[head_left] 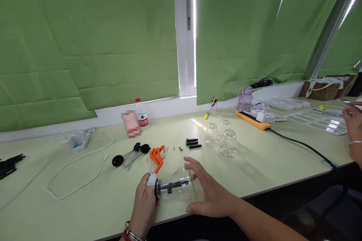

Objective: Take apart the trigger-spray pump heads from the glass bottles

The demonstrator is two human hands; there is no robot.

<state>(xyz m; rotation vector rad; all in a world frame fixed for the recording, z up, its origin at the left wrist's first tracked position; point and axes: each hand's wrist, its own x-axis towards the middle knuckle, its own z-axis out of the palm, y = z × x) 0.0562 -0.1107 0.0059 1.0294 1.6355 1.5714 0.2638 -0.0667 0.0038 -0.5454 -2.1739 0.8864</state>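
Lying on its side near the table's front edge is a clear glass jar (185, 192) with a dark rod-like mechanism (177, 185) inside and a black, metal-rimmed lid (157, 189). My left hand (144, 196) is closed around the lid end, its thumb against a white piece (152, 179) from which a thin metal rod sticks up. At the jar's base, my right hand (210, 192) is open, thumb and fingers spread around the glass; contact is unclear. Beyond the jar lie orange angled parts (156, 157), metal pins (164, 153) and small screws (180, 149).
Several glass jars (227, 144) and black cylindrical parts (192, 143) stand or lie ahead. Black-knobbed metal rods (131, 156) and a white cable (97, 171) lie left. Farther back are a water bottle (143, 116) and an orange power strip (253, 120). Another person's hand (353, 124) is far right.
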